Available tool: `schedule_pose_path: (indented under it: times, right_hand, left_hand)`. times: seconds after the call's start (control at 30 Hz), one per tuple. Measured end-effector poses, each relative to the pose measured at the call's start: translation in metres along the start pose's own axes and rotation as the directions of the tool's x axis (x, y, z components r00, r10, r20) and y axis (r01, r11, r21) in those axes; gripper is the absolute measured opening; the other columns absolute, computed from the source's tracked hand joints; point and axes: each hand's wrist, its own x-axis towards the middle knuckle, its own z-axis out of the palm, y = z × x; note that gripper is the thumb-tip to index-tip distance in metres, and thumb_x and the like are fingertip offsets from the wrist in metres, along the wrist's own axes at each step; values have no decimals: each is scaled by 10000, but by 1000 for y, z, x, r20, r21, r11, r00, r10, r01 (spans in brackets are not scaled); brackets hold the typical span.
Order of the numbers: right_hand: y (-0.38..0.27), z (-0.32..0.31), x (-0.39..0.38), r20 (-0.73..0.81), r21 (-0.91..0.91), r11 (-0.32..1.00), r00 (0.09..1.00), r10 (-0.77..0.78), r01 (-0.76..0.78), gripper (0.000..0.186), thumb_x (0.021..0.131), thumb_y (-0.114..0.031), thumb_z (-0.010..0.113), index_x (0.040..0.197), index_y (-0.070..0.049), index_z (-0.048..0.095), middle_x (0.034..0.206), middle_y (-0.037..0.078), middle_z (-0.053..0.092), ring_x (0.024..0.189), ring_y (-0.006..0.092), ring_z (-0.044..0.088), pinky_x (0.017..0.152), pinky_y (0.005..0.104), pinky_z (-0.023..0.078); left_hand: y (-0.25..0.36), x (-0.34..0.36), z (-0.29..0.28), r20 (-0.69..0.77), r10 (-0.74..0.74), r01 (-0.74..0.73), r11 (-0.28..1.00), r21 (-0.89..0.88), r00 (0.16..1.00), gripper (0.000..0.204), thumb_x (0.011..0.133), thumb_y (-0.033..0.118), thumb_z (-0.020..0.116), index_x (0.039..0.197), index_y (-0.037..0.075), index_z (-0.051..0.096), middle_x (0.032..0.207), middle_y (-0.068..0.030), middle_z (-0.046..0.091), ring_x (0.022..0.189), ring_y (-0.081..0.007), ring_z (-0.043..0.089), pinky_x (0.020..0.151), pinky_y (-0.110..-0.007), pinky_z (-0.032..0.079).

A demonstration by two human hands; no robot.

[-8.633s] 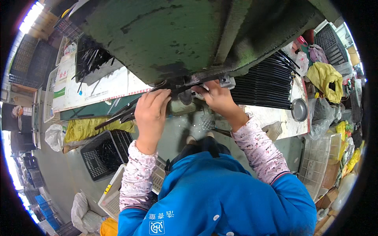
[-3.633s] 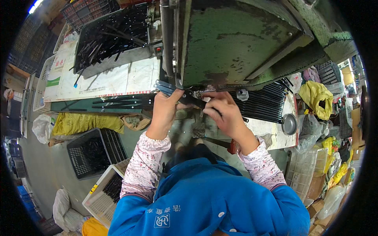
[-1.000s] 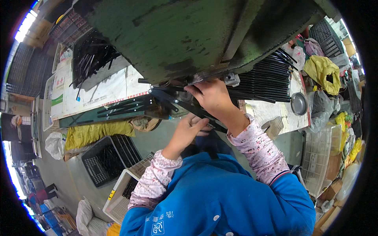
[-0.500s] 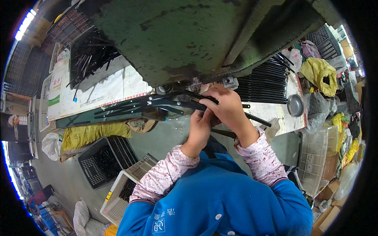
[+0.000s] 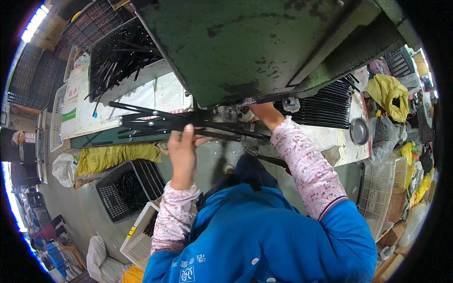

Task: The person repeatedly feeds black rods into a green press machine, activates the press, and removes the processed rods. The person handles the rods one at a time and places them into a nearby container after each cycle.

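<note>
By the bench edge, left hand grips black bars; right hand beneath machine edge, grasp unseen.

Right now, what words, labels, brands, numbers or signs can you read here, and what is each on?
Blue jacket: white characters and a square emblem, wording not copied.
White sheet: red characters near its left end, not copied; the small print along its front edge is too small to read.
Any other lettering: too small or blurred.

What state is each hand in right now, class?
Left hand: holding black bars.
Right hand: cannot be told, partly hidden by the green machine.
</note>
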Motion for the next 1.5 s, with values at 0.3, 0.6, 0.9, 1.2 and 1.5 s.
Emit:
schedule_pose_path:
  times: [0.3,0.6,0.9,1.2,1.5]
  right_hand:
    - [28,-9,-35,-7,15,998,998,55,-55,327,938,-234,494,1207,-77,592,1178,149,600,1110,317,544,947,414,417]
    - [-50,-95,-1,-96,-120,989,991,-97,85,264,900,-177,555,1114,-60,655,1013,135,665,950,298,623,824,392,477]
    - [-122,-134,1,423,731,583,906,20,-355,275,870,-269,680,1015,-37,707,850,84,683,808,158,623,745,285,487]
    - [-126,-126,11,477,675,593,873,103,-439,313,865,-319,692,736,-35,672,694,30,641,618,121,534,572,280,405]
    - [-108,-123,-6,353,566,723,909,220,-395,303,911,-289,627,1074,-34,635,945,116,681,781,225,621,719,361,483]
  left_hand:
    - [17,12,-1,14,82,-75,958,-278,997,268,980,160,510,1106,-77,513,1027,-209,649,877,-285,689,702,-319,616]
    - [17,18,-11,-28,42,-47,966,-255,999,261,985,159,498,1088,-80,521,994,-208,652,841,-276,692,690,-316,615]
    - [9,21,-6,-50,39,-48,979,-199,998,278,955,201,573,922,-55,469,884,-180,620,818,-296,690,689,-368,624]
    - [10,18,-7,-25,77,-80,980,-184,997,299,962,202,559,985,-83,470,954,-210,621,842,-306,688,682,-370,625]
    - [4,14,-10,-25,79,-82,969,-232,997,264,952,188,576,989,-53,476,937,-157,621,825,-276,692,662,-365,630]
